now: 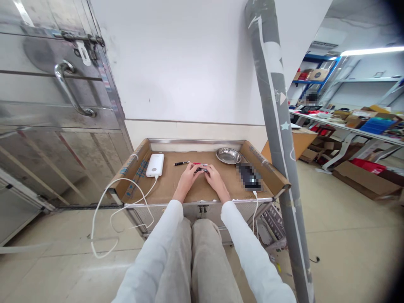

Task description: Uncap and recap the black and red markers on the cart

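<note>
Both of my hands meet near the middle of a cardboard-covered cart top (176, 189). My left hand (187, 178) and my right hand (215, 178) are closed, fingertips curled around a small dark pen-like object (201, 169) that spans the space between them. My fingers partly cover it, so its exact kind stays unclear. Just beyond the left fingers lies a black pen (181, 163). A red pen-like piece (198, 163) shows behind the fingertips, partly hidden. Farther back on the right sits a shallow round metal dish (228, 155).
A white power bank (155, 165) with a looping white cable (94, 219) lies on the left. On the right is a blurred dark phone (250, 176), also cabled. A tall grey wrapped roll (277, 105) leans beside the cart's right edge. Raised cardboard sides (265, 164) border the top.
</note>
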`<state>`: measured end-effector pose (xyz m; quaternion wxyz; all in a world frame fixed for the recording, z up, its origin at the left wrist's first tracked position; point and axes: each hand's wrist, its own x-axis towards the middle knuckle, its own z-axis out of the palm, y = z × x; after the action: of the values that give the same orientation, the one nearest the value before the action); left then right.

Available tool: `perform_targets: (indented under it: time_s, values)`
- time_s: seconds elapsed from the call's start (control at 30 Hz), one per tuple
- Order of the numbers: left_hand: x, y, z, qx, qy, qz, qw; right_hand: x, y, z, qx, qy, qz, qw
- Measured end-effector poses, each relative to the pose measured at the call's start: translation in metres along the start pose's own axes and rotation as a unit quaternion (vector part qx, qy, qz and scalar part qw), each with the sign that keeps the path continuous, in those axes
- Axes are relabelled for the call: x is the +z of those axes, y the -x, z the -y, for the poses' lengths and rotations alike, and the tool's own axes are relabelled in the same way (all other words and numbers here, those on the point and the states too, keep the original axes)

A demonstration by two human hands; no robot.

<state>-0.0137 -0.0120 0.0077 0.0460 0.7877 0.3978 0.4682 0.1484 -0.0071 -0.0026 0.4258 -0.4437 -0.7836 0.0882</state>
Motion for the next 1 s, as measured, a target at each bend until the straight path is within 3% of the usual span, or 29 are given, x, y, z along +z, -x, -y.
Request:
perform_targets:
  time_s: [0.27, 1.0]
  values:
    - [0.0021, -0.0019, 0.0039, 0.02, 0.021, -0.086, 0.996, 0.0007, -0.0006, -0.0018, -0.003, -0.035, 0.006, 0.999]
    - [-0.0037, -0.0035, 0.0018, -0.023, 0.034, -0.152, 0.988, 0.002, 0.0002, -0.0043, 0.002, -0.053, -0.027, 0.998]
